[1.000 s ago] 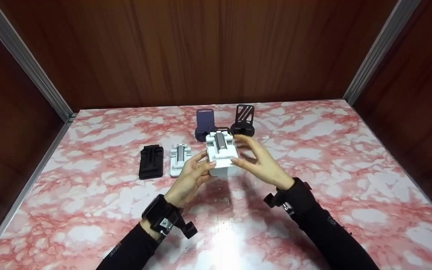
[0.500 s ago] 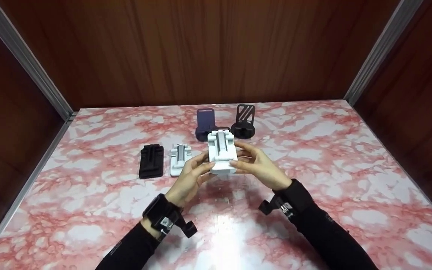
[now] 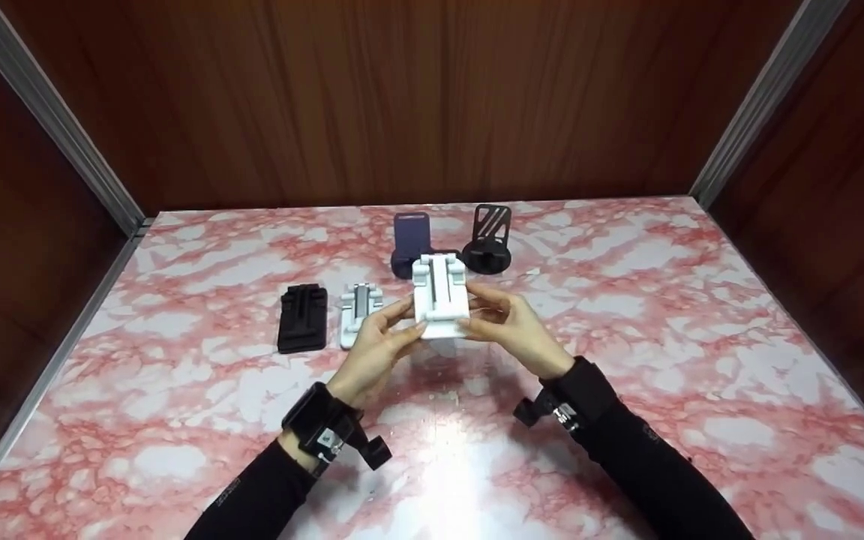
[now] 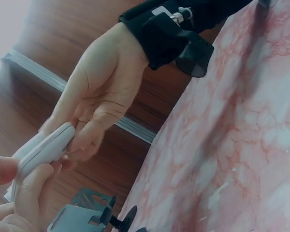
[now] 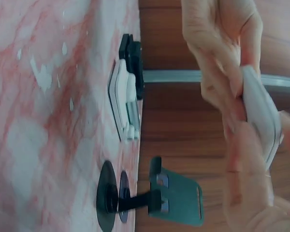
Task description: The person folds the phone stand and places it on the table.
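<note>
A white folded phone stand (image 3: 439, 296) is held up off the table, its hinged face towards me. My left hand (image 3: 378, 341) pinches its lower left corner, thumb in front and fingers behind. On the opposite corner, my right hand (image 3: 520, 330) grips it the same way. Edge-on, the stand appears as a thin slab (image 4: 43, 150) between both hands in the left wrist view. The right wrist view shows fingers of both hands on the slab (image 5: 261, 116). Beside the left hand lies a second white phone stand (image 3: 361, 311), flat on the table and partly covered by that hand.
A black folded phone stand (image 3: 303, 319) lies flat at the left. Behind the hands stand a purple phone stand (image 3: 412, 236) and a black slotted one (image 3: 490, 240), both unfolded on round bases. Wood-look panels (image 3: 432, 105) close off the marbled table (image 3: 627, 375).
The held stand has tilted, so that its face is now more upright and its lower part shows less. The right hand's fingers have slid down and behind its side. The left hand stays nearly put.
</note>
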Demonstrator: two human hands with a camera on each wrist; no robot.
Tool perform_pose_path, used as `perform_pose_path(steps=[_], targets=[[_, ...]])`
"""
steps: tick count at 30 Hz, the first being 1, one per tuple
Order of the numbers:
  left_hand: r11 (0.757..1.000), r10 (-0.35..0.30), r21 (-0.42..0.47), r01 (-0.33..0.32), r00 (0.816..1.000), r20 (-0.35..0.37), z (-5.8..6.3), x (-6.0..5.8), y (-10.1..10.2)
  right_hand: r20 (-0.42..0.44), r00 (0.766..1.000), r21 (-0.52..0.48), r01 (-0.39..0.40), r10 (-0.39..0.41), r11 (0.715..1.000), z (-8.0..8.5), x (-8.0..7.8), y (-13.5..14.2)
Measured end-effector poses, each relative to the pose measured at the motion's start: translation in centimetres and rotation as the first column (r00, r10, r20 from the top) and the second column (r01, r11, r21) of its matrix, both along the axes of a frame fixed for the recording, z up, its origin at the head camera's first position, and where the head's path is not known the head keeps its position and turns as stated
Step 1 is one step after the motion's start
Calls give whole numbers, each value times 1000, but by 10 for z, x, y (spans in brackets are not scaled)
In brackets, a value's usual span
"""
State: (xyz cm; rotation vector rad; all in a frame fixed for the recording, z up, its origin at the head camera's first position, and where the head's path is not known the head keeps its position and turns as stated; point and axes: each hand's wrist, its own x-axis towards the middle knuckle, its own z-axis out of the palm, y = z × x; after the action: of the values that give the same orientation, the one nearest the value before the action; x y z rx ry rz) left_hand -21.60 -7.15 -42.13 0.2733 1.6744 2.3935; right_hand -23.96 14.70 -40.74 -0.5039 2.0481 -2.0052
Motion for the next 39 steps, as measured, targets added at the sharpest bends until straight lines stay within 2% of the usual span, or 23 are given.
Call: perform_pose_path(steps=[4,9,16,20,22,29,32,35,39], targets=[[998,55,-23,-54,998,24,6,-4,-17,-85,994,88,75,-67,993,1,-13,0],[991,132,-8,-132,990,46,9,-11,-40,-247,955,222,224,-167,949,-3,-37,0],[987,157,21,-159,984,80,2,-21,-60,-270,948,319,253,-168,913,-13,-61,-7],[989,145,-31,-143,985,88,-5,-24,-61,-239,954,352,259,-181,899,-20,-69,-10],[988,144,-61,-139,986,86,-8,-25,-59,-216,956,339,264,-199,903,-23,-72,-12],[981,136,-150,-124,988,74,-15,-31,-46,-78,968,153,249,-239,956,-24,-77,-13],[976,124,-192,-106,989,85,-19,-33,-38,-92,964,111,259,-250,959,-18,-75,-4],[975,91,-213,-70,992,92,-23,-34,-26,-130,948,73,301,-290,951,-8,-70,9],[969,60,-247,-34,993,100,-28,-37,-9,-161,939,10,308,-303,951,4,-63,26]])
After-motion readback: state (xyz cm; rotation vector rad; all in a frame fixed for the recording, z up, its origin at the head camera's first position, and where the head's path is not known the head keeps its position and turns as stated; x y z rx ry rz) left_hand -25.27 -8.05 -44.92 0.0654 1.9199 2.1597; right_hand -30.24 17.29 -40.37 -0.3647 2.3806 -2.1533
